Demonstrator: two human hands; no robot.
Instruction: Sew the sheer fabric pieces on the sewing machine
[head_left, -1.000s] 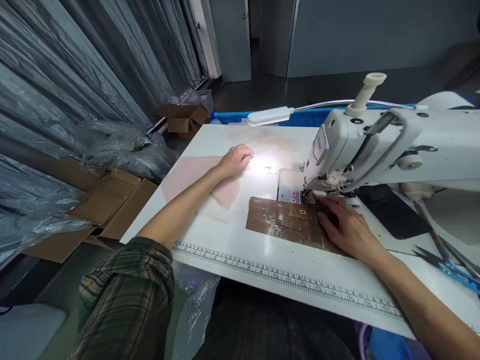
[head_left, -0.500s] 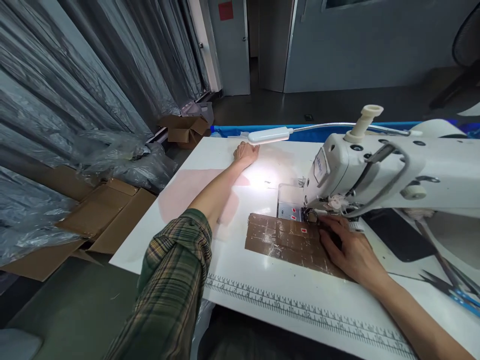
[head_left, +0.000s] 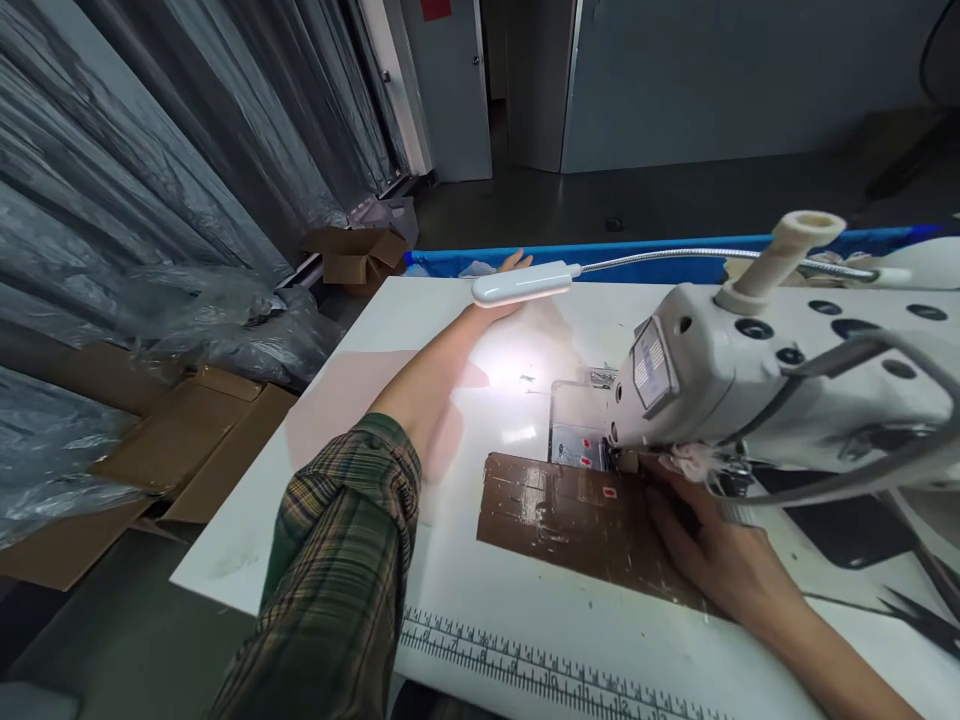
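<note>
Moved: my left hand (head_left: 515, 264) had travelled out toward 12 o'clock since a second before, off the pink cloth (head_left: 341, 405) and up to the far edge of the table (head_left: 480, 590); my right hand (head_left: 716, 560) had stayed where it was.
Left hand: it lay at 12 o'clock, mostly behind the lamp (head_left: 521, 288), with only fingertips showing above the lamp head, so I could not tell whether it was spread or closed.
Left arm: it stretched straight across the table, with the plaid sleeve (head_left: 337, 580) pushed up near 7 o'clock.
Right hand: it lay flat, palm down, fingers close together, on the brown sheet (head_left: 559, 510) at 4 o'clock; the fingertips were hidden under the head of the sewing machine (head_left: 750, 390).
Brown sheet: it lay flat on the table at the centre, its 3 o'clock end under my right hand and its far corner beneath the machine head, touching the metal plate (head_left: 571, 440).
Lamp light: a bright patch fell on the table just past the metal plate, toward 12 o'clock.
Ruler (head_left: 540, 672): it ran along the near edge of the table at 6 o'clock.
Scissors (head_left: 926, 615): they were at 4 o'clock, well apart from the brown sheet.
Boxes (head_left: 210, 420): flattened cardboard lay on the floor at 9 o'clock, beside crumpled plastic sheeting (head_left: 225, 320).
</note>
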